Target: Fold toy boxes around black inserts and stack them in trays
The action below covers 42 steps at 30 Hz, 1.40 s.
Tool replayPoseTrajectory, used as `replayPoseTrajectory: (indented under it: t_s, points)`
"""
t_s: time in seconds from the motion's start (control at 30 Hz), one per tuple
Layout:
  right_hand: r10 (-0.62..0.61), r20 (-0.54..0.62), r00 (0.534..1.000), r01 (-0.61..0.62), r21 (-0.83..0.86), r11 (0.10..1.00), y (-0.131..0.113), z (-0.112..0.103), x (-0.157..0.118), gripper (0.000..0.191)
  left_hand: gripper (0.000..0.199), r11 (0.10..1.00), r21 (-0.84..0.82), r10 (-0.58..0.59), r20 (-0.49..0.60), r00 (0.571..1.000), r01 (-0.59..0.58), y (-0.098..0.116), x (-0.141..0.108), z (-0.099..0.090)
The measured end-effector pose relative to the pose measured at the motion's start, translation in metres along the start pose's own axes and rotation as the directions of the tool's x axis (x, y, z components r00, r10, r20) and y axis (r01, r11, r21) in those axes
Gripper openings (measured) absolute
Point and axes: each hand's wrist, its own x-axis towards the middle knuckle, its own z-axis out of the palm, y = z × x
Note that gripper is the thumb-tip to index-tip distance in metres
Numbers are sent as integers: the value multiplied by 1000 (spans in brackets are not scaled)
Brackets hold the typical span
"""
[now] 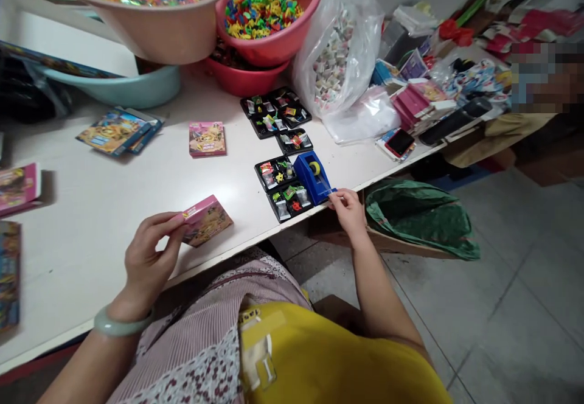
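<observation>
My left hand (152,252) pinches one end of a small pink printed box (207,221), which stands tilted near the table's front edge. My right hand (349,209) is at the front of a blue tape dispenser (310,176), with thumb and fingers closed on the tape end by its cutting edge. A yellow-cored roll sits in the dispenser. Against its left side lie black compartment trays (278,191) filled with small wrapped pieces and colourful bits. Another pink box (207,139) lies flat farther back.
More filled trays (274,112) lie behind the dispenser. Basins of small plastic pieces, one beige (150,27) and one red (274,45), stand at the back beside a clear bag (337,57). Blue boxes (116,130) lie left. A green-lined bin (420,215) stands below the table edge.
</observation>
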Motion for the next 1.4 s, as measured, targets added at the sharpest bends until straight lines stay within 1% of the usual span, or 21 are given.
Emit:
replayPoseTrajectory:
  t_s: [0.1, 0.17, 0.23, 0.27, 0.33, 0.4, 0.43, 0.5, 0.57, 0.63, 0.7, 0.77, 0.83, 0.9, 0.97, 1.03, 1.1, 1.17, 1.23, 1.27, 1.4]
  points:
    - [-64, 10, 998, 65, -210, 975, -1, -7, 1, 28, 30, 1000, -18, 20, 30, 999, -20, -1, 2, -1]
    - [-59, 33, 998, 67, -325, 943, -7, -13, 1, 25, 29, 999, -24, 44, 23, 999, -44, 0, 3, 0]
    - [-47, 74, 996, 70, -353, 933, -19, -12, -6, 25, 26, 997, -23, 69, 15, 998, -68, 4, 4, 3]
    - [-40, 124, 991, 76, -304, 950, -28, -7, -13, 26, 25, 997, -23, 79, 18, 997, -79, 6, 4, 4]
    - [-38, 310, 950, 64, -75, 995, -52, 14, -32, 27, 21, 995, -24, 96, 31, 995, -95, 10, 5, 7]
    - [-93, 522, 848, -17, 202, 979, -84, 45, -53, 27, 18, 994, -14, 110, 41, 993, -110, 13, 8, 8]
    - [-137, 589, 796, -62, 306, 950, -100, 63, -62, 26, 18, 993, 8, 121, 57, 991, -122, 14, 9, 7]
    - [-205, 658, 724, -151, 442, 884, -130, 99, -75, 25, 26, 982, 79, 162, 114, 980, -171, 17, 13, 5]
    - [-224, 692, 686, -219, 490, 844, -148, 130, -79, 31, 37, 954, 156, 218, 216, 952, -254, 21, 17, 1]
    - [-213, 716, 665, -238, 472, 849, -154, 151, -76, 44, 43, 923, 216, 240, 328, 914, -320, 25, 21, -3]
    - [-200, 707, 679, -159, 406, 900, -151, 161, -70, 56, 44, 917, 226, 220, 403, 888, -329, 25, 23, -5]
    - [-213, 654, 726, 30, 279, 960, -146, 163, -64, 65, 43, 948, 167, 184, 406, 895, -271, 21, 24, -6]
    - [-271, 576, 771, 244, 125, 962, -139, 162, -58, 68, 35, 987, 49, 126, 354, 927, -153, 13, 26, -5]
    - [-354, 540, 764, 369, 86, 926, -133, 166, -49, 68, 24, 996, -81, -1, 281, 960, 25, 2, 33, -2]
    - [-415, 556, 720, 359, 213, 909, -129, 178, -34, 64, 20, 954, -200, -179, 223, 958, 225, -14, 49, 4]
    - [-435, 549, 714, 261, 368, 892, -129, 199, -8, 62, 26, 861, -318, -352, 187, 917, 396, -32, 73, 14]
    - [-376, 475, 795, 173, 417, 893, -133, 226, 28, 60, 37, 746, -418, -499, 166, 851, 519, -52, 101, 29]
    - [-245, 386, 889, 108, 343, 933, -139, 256, 67, 57, 45, 648, -439, -622, 166, 765, 622, -72, 128, 47]
    - [-143, 333, 932, 61, 244, 968, -142, 282, 101, 54, 47, 601, -399, -689, 179, 702, 692, -90, 149, 64]
    - [-116, 319, 941, 51, 205, 977, -143, 294, 113, 52, 47, 595, -378, -701, 187, 688, 709, -97, 156, 73]
    - [-102, 313, 944, 65, 127, 990, -133, 328, 134, 37, 40, 603, -366, -682, 226, 696, 709, -117, 166, 104]
